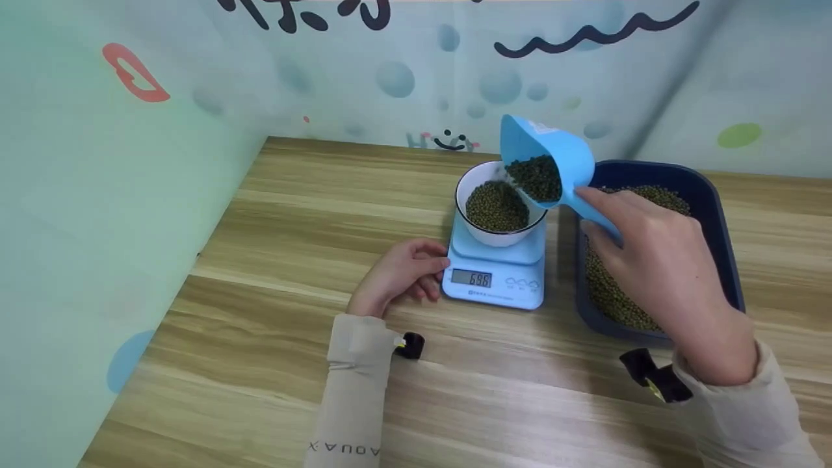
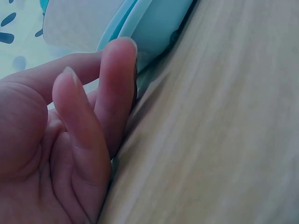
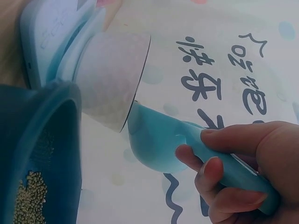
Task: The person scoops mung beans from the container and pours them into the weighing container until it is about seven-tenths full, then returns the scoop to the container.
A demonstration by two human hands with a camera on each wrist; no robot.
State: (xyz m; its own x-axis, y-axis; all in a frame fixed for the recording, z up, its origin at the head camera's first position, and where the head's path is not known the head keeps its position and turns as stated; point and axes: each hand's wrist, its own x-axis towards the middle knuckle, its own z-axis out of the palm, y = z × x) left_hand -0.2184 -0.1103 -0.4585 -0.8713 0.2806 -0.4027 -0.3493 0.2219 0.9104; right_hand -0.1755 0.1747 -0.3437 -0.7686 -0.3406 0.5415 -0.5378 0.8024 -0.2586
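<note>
In the head view my right hand (image 1: 663,260) grips the handle of a light blue scoop (image 1: 565,153), tilted over a white bowl with a dark rim (image 1: 497,237). Small green beans (image 1: 536,179) lie in the scoop, and more beans (image 1: 497,207) fill the lower part of the bowl. The bowl stands on a light blue kitchen scale (image 1: 494,286) whose display reads about 696. The right wrist view shows the scoop's lip (image 3: 135,109) at the bowl's rim. My left hand (image 1: 406,270) rests beside the scale's left edge, fingers loosely bent, its fingertips touching or very near the scale.
A dark blue tub (image 1: 721,240) holding many green beans stands right of the scale, partly under my right hand. The wooden table (image 1: 292,260) meets a printed backdrop (image 1: 364,84) behind and at the left. A black wrist camera (image 1: 411,346) is on the left sleeve.
</note>
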